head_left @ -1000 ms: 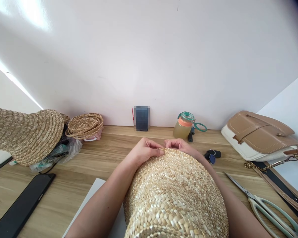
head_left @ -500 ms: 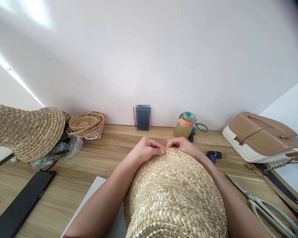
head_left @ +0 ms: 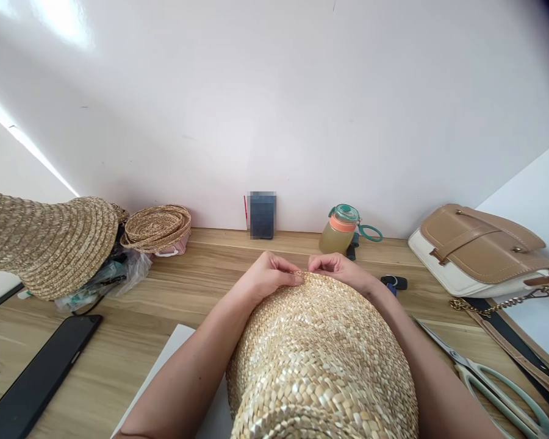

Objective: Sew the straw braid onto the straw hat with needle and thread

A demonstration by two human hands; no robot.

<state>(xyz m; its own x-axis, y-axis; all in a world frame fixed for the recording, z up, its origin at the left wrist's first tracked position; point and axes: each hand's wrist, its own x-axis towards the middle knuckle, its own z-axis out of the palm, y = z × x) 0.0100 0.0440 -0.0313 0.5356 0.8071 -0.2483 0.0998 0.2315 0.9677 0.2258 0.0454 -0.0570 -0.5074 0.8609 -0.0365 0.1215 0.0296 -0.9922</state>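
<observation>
A woven straw hat [head_left: 320,360] lies in front of me on the wooden table [head_left: 174,292], its far edge pointing at the wall. My left hand [head_left: 268,277] pinches that far edge from the left. My right hand [head_left: 336,268] pinches the same edge from the right, fingertips almost meeting the left ones. Both forearms run along the sides of the hat. What lies between the fingertips is too small to tell.
Another straw hat [head_left: 50,241] and a coiled straw braid [head_left: 158,227] sit at the left, over a plastic bag. A black phone [head_left: 41,378] lies front left. A drink bottle [head_left: 341,230], keys [head_left: 393,283], scissors [head_left: 489,381] and a tan handbag [head_left: 480,250] are at the right.
Both hands stay pinched on the hat's far edge; the fingers shift only slightly. The view has drifted a little.
</observation>
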